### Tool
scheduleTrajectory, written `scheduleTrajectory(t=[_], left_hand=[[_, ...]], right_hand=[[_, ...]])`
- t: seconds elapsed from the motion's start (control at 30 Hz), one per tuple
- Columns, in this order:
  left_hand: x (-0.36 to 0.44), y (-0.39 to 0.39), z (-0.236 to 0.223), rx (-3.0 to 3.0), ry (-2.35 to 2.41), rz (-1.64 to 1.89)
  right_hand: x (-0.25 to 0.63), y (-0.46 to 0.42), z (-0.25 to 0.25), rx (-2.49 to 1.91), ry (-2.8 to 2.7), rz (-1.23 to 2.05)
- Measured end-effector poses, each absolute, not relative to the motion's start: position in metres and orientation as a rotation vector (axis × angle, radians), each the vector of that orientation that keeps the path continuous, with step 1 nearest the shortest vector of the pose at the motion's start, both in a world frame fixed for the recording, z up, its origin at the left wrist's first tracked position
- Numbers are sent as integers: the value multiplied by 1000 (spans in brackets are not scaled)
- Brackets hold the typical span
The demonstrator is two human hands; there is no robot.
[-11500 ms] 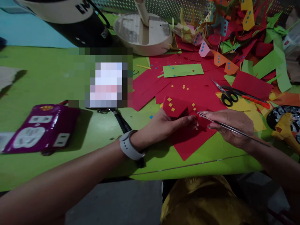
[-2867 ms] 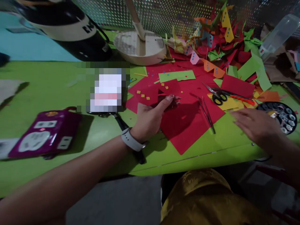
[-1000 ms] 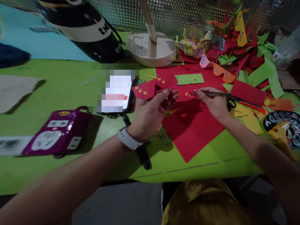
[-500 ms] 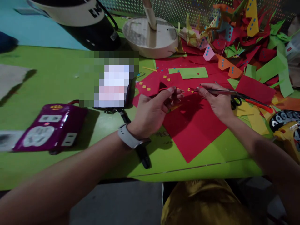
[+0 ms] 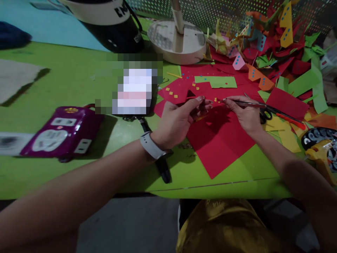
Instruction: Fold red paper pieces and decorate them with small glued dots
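My left hand (image 5: 184, 114), with a grey-strapped watch (image 5: 155, 147) at the wrist, hovers over the red paper (image 5: 219, 149). Its thumb and forefinger are pinched together; whatever they hold is too small or too red to make out. My right hand (image 5: 244, 114) grips metal tweezers (image 5: 247, 103), their tips pointing left toward my left fingertips. Tiny yellow paper squares (image 5: 216, 100) lie between the two hands. More yellow squares (image 5: 171, 93) are spread on red paper left of them. Behind sits a green paper strip (image 5: 223, 82) with a notched edge.
A purple power strip (image 5: 65, 131) and a blurred-out phone (image 5: 134, 88) stand on the left. Behind are a dark tumbler (image 5: 118, 31) and a round white stand (image 5: 179, 45). Cut paper shapes (image 5: 259, 77) pile up at back right. Scissors (image 5: 265, 115) and a yellow glue gun (image 5: 319, 154) lie right.
The whole view has shifted slightly, so the things on the left appear further right and higher. Both hands keep nearly the same pose over the red paper.
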State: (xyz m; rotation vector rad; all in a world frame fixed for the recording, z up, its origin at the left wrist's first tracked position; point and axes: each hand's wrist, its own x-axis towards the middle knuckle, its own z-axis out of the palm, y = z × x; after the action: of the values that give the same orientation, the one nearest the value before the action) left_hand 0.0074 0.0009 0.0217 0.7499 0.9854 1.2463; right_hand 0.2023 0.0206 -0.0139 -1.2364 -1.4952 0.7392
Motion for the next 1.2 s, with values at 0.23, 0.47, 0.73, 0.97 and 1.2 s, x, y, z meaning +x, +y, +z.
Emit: scheduleTrajectory(t=[0.23,0.47,0.73,0.97,1.2], left_hand=[[6,1,19,811,999,1193],[7,0,15,810,964,1234],[7,-1,15,808,944,1223],[5,-1,11,832,926,1140],[6,-8,17,818,948,1054]], right_hand=[[200,20,-14,-1208,-1429,767],[200,20,-15,-1226,-1404,808],[199,18,-14,-1223,-1359,806],[202,5,12,-1190,-1317,742],[193,-19,39,-1160,-1433,643]])
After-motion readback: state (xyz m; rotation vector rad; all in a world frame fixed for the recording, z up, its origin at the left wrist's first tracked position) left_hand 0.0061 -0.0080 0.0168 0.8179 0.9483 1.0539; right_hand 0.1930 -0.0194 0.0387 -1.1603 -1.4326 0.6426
